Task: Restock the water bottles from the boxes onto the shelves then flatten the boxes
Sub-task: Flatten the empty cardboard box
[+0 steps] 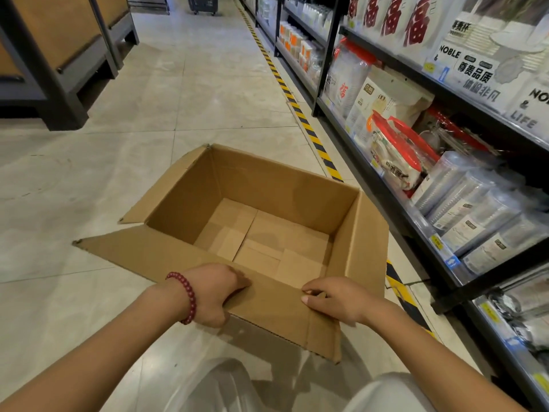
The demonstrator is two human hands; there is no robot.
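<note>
Empty cardboard box (267, 209), flaps open, on aisle floor beside shelves (416, 185), is gripped at near wall by left hand (212, 292) and right hand (335, 298), fingers curled over rim, prob. for flattening; no water bottles seen.

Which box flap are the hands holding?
The near flap, closest to the person: both the left hand and right hand grip it. The others hang free.
</note>
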